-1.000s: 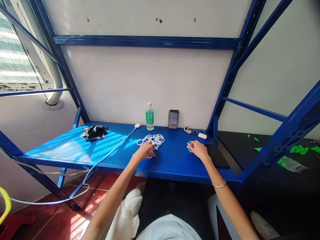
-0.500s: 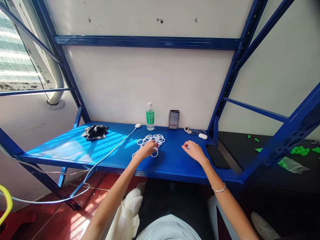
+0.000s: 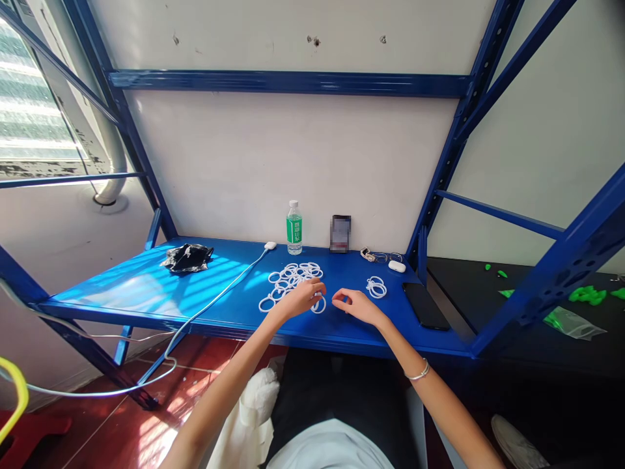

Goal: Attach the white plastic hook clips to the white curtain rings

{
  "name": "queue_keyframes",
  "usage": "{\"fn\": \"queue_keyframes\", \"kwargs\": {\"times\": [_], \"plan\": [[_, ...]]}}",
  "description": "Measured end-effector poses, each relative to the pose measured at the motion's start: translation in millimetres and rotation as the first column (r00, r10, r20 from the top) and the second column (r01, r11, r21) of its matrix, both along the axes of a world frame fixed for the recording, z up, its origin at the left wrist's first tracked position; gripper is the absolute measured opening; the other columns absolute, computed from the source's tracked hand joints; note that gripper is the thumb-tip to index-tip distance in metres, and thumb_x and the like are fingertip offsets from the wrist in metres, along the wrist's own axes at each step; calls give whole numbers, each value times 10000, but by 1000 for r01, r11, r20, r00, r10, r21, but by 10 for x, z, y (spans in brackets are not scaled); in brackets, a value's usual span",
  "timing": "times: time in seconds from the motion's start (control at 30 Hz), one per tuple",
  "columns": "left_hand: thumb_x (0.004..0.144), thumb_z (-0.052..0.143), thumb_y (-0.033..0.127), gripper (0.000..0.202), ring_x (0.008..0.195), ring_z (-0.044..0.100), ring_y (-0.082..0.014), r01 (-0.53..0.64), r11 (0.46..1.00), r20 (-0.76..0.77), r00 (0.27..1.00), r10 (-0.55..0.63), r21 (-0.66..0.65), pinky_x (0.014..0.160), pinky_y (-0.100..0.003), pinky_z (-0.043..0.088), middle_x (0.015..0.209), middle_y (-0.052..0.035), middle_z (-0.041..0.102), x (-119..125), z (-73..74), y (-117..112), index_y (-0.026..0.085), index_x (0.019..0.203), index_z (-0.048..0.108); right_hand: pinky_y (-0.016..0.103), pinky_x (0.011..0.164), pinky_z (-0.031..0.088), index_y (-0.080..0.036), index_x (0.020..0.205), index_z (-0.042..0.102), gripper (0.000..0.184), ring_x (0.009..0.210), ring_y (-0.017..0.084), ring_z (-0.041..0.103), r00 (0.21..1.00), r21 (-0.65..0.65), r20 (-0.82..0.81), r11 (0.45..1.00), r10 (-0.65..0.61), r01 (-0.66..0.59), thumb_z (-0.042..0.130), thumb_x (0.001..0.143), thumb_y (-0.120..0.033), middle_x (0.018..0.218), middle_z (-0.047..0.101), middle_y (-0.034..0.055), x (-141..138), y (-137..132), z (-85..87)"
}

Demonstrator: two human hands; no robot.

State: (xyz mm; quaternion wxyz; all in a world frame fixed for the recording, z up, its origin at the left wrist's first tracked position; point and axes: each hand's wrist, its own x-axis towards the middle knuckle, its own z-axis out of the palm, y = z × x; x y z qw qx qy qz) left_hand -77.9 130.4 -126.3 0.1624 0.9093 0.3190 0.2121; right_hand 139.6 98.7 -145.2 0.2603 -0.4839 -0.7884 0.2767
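Note:
My left hand point(image 3: 306, 297) is at the right side of a loose pile of white rings point(image 3: 294, 271) on the blue table. Its fingers are closed on one white ring point(image 3: 319, 306), whose lower loop shows below the fingertips. Just to the right, my right hand point(image 3: 358, 305) reaches toward it with bent fingers and a gap between thumb and forefinger. I see nothing in that hand. Beyond my right hand lies a smaller cluster of white rings point(image 3: 376, 287).
At the back stand a green-labelled bottle point(image 3: 294, 229) and an upright phone point(image 3: 340, 233). Glasses point(image 3: 385, 256), a white case point(image 3: 397, 266) and a black phone point(image 3: 426, 305) lie right. A crumpled black bag point(image 3: 188, 258) and a white cable point(image 3: 219, 300) are left.
My right hand has moved left from the small ring cluster, uncovering it. My left hand has shifted right, bringing a white ring away from the pile toward my right hand.

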Motion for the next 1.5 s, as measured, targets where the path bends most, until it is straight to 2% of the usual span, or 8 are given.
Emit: {"fn": "queue_keyframes", "kwargs": {"times": [0.13,0.27,0.57,0.77,0.97,1.2,1.33,1.5], "plan": [[860,440,164,204,776,556,-166,61,998,7,998,-61,2,664,-263,431,947,-68,566,122,-76,-55,173,969,612,243,593,420,-197,950,651,328,648,138,573,998,-38,-50,999,23,-25,548,854,-493,920,673,34,-77,22,-89],[854,448,147,204,779,562,-160,64,998,12,998,-64,3,671,-260,438,954,-63,560,163,-157,-33,168,994,594,247,583,425,-164,813,638,313,636,156,584,996,-70,-88,997,29,-35,555,846,-465,745,661,31,-86,58,-165],[868,520,368,299,755,569,-167,-41,999,87,995,42,-15,664,-286,449,1061,-77,589,100,-167,12,195,1111,537,253,564,438,-153,789,614,400,568,133,552,942,-154,-331,988,-50,-1,597,779,-553,656,619,27,-44,156,-229],[855,499,422,298,723,559,-176,-195,977,193,959,208,-84,628,-281,433,828,-64,634,106,-143,76,156,806,626,268,592,452,-158,773,590,421,568,124,545,905,-151,-411,987,-109,51,625,746,-577,676,618,25,-12,153,-174],[875,423,530,457,695,582,-164,-5,942,337,933,125,-334,617,-260,442,733,-50,637,137,-148,63,142,772,640,269,606,448,-155,812,610,421,583,121,547,887,-180,-453,984,-94,13,617,753,-572,717,622,26,-32,150,-183],[777,562,606,489,770,596,-173,192,769,463,874,149,-609,675,-261,463,771,-72,649,205,-130,-18,125,770,647,274,599,448,-158,743,621,426,585,132,547,887,-148,-457,989,-67,-2,637,725,-583,723,633,33,-60,147,-177],[796,551,597,485,822,584,-167,281,687,488,864,123,-670,686,-248,454,846,-81,653,237,-111,-67,129,836,674,279,596,447,-161,713,619,392,594,149,556,925,-57,-366,994,-105,90,604,761,-550,707,647,41,-56,133,-163],[775,608,547,409,818,562,-150,329,669,534,837,120,-666,665,-230,425,846,-64,637,244,-112,-84,139,787,644,280,627,445,-167,764,623,328,629,155,567,937,-11,-338,996,-91,93,573,803,-489,739,653,38,-51,126,-154]]}}
